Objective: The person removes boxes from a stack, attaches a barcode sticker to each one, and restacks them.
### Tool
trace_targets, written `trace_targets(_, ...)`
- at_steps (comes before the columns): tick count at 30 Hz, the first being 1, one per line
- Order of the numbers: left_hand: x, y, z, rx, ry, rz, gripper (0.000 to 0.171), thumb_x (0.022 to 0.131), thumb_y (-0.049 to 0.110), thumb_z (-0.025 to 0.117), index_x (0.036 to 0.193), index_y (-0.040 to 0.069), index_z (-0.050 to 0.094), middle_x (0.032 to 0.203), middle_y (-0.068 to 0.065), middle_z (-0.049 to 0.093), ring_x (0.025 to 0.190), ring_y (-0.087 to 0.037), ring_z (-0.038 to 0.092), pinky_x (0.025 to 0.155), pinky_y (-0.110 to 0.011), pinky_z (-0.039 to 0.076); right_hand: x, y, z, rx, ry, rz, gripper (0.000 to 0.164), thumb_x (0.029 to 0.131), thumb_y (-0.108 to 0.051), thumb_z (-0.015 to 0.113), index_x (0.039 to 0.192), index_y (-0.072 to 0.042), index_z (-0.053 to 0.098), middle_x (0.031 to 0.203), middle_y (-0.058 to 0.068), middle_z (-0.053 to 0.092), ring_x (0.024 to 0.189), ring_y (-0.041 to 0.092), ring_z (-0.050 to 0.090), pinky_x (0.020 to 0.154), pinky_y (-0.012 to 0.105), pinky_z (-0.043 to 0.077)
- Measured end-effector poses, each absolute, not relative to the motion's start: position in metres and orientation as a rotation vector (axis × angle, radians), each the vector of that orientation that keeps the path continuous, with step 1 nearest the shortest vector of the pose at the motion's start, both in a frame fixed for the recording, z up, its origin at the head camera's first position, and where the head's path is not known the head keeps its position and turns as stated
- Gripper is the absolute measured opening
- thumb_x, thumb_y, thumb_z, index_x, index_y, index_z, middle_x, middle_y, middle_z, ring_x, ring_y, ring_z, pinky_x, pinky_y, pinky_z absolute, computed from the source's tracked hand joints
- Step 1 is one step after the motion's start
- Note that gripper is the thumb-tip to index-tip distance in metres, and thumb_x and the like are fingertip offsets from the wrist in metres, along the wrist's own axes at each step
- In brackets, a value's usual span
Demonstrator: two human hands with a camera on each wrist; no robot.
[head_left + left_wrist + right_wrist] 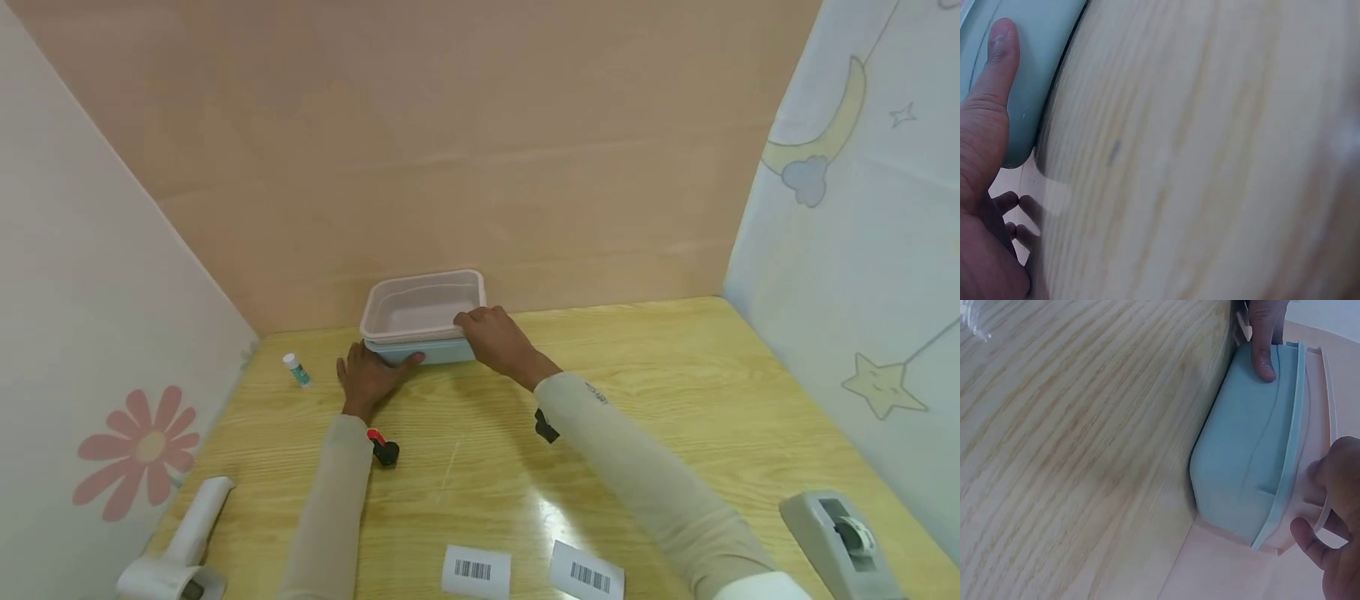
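A pink plastic bin sits nested in a light blue bin at the back of the table, against the backdrop. My right hand grips the pink bin's rim at its front right corner, with its fingertips and thumb on the rim in the right wrist view. At the front left corner of the blue bin is my left hand. Its thumb lies straight along the blue wall, while the other fingers spread round the bin's end, close to the tabletop.
Left of the bins lies a small glue stick. Two white barcode cards, the left card and the right card, lie at the front. A white handheld scanner is front left; a grey tape dispenser stands front right.
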State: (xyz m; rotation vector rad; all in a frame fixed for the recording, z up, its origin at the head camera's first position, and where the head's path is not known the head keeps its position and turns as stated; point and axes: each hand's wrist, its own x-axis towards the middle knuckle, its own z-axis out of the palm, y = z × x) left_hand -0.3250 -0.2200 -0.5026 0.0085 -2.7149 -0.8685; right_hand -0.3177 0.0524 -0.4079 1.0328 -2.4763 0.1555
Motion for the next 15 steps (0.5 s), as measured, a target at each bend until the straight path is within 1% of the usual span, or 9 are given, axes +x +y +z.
trace_targets(8,-0.322,-0.218,-0.497,-0.018,-2.732,-0.869,0.106,0.070,0.082,0.068,0.151,0.022,0.035,0.134,-0.013,0.053,0.131,-0.035,0.040,0.109,-0.071,0.007,-0.316,0.055,-0.396,1.024,-2.437,0.142,0.021,0.097,0.002,0.057,0.116,-0.003,0.066,0.099,0.009,0.073,0.086,0.024,0.070,0.074,0.040,0.055)
trace_targets(15,-0.328,-0.220,-0.502,-0.036,-2.744,-0.851,0.109,0.070,0.085,0.065,0.153,0.021,0.036,0.137,-0.014,0.052,0.131,-0.037,0.040,0.107,-0.072,0.007,-0.315,0.057,-0.386,0.998,-2.459,0.177,0.021,0.099,0.001,0.056,0.117,-0.004,0.067,0.104,0.009,0.074,0.091,0.024,0.070,0.078,0.042,0.055)
